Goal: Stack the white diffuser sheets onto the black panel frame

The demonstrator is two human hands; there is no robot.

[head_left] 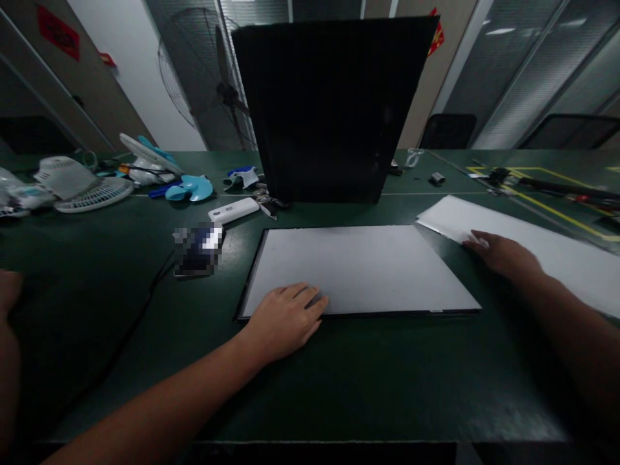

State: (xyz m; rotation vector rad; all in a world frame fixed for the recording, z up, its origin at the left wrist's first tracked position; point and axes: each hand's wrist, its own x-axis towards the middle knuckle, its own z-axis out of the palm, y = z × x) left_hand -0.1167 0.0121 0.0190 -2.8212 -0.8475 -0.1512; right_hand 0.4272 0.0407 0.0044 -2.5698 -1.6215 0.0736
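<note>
White-faced panel (pixel 368 268) flat on green table (pixel 378 387), dark screen (pixel 334 110) separate: seemingly midway.
Left hand (pixel 288 316) rests loosely spread on the panel's near edge; right hand (pixel 504 255) curls at separate white sheet (pixel 571 258), grip unclear.

Panel (pixel 368 268): pale grey, black-edged, lying flat. Sheet (pixel 571 265): white, askew, stretching rightward from near panel's far right corner.

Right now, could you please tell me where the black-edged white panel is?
The black-edged white panel lies centrally in the head view, the left hand on its near left part, the upright black panel behind it.
</note>
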